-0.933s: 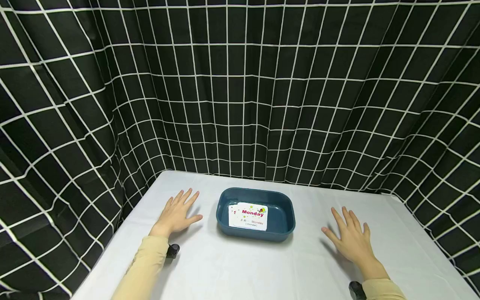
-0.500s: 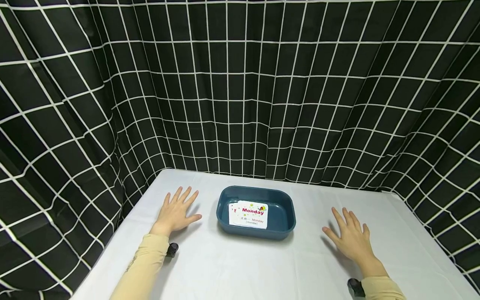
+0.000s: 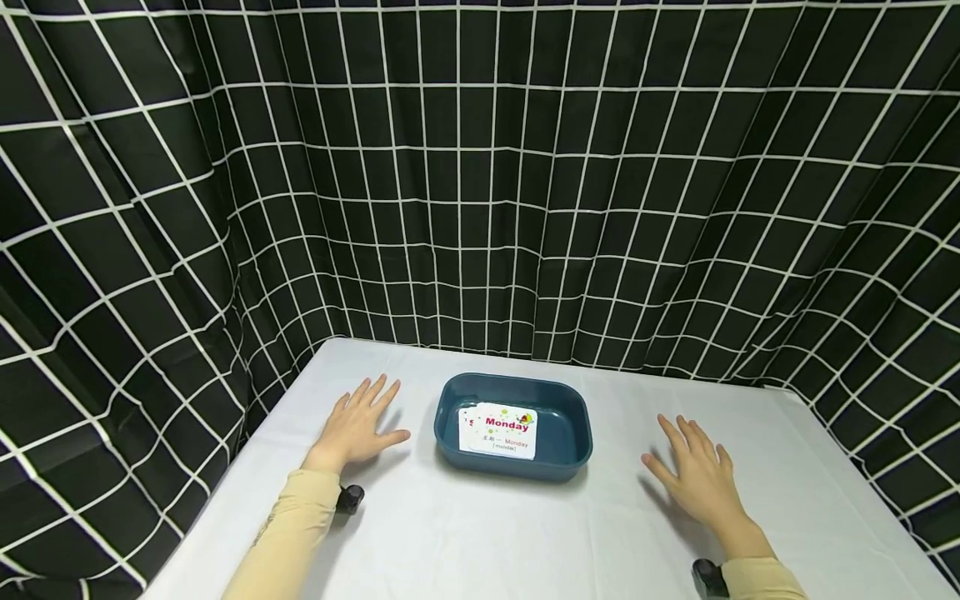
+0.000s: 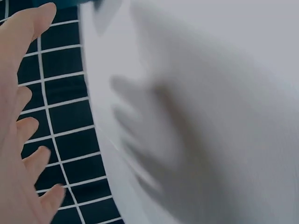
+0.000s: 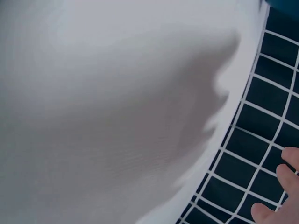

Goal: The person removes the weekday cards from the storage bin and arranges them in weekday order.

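A dark blue rectangular tray [image 3: 555, 468] stands mid-table in the head view. Inside it lie white cards, the top one, a "Monday" card [image 3: 504, 433], overlapping another card [image 3: 467, 432] that shows at its left. To the left of the tray, my left hand [image 3: 355, 427] hovers over the tabletop with fingers spread, its shadow below. On the other side my right hand [image 3: 699, 475] is likewise spread and holds nothing. The left wrist view shows the left thumb and fingertips along its left edge; only a few right fingertips enter the right wrist view.
A white cloth [image 3: 480, 533] covers the table. Black curtains with a white grid [image 3: 480, 183] enclose it at the back and both sides. A small black wrist camera [image 3: 349, 499] sits at the left cuff, and another camera [image 3: 708, 577] at the right cuff.
The right fingers have shifted slightly and draw a little closer together. The head view sways slightly. Tray and cards stay where they were.
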### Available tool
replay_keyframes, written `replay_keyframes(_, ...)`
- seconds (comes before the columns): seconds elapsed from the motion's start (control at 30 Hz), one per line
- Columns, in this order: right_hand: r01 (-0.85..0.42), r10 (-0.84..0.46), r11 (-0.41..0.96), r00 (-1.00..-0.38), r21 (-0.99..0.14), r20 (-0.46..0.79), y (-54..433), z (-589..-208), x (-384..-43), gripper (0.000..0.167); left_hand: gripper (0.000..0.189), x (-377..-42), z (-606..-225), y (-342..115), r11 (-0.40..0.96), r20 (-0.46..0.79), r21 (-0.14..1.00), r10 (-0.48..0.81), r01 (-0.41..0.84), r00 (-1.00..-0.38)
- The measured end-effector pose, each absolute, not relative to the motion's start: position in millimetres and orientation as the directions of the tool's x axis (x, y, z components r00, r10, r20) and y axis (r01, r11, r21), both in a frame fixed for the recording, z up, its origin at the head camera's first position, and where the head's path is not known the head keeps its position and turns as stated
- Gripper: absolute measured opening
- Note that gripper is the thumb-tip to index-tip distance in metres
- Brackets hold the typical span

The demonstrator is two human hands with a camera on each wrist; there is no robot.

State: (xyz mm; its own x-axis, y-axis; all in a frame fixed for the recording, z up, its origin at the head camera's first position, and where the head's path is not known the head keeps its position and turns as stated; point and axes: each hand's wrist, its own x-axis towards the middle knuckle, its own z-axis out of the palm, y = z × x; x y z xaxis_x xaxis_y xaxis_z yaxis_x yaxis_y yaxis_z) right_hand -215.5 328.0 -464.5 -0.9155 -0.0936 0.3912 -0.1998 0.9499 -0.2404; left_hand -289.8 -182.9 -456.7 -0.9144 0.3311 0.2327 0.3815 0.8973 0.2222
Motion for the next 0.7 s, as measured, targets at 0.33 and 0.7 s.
replay_keyframes(0.33, -0.270, -0.108, 0.903, -0.895, -0.333, 0.434, 315.4, -458.5, -218.8, 0.068, 0.082, -290.9, -459.8, -175.3, 0.714, 0.110, 0.647, 0.258, 0.266, -0.960)
replay_keyframes(0.7, -0.316, -0.084, 0.809, -0.897, -0.496, 0.434, 289.3, -453.7, -223.6, 0.063, 0.070, -290.9, -472.0, -145.8, 0.607, 0.155, 0.750, 0.225, 0.263, -0.962)
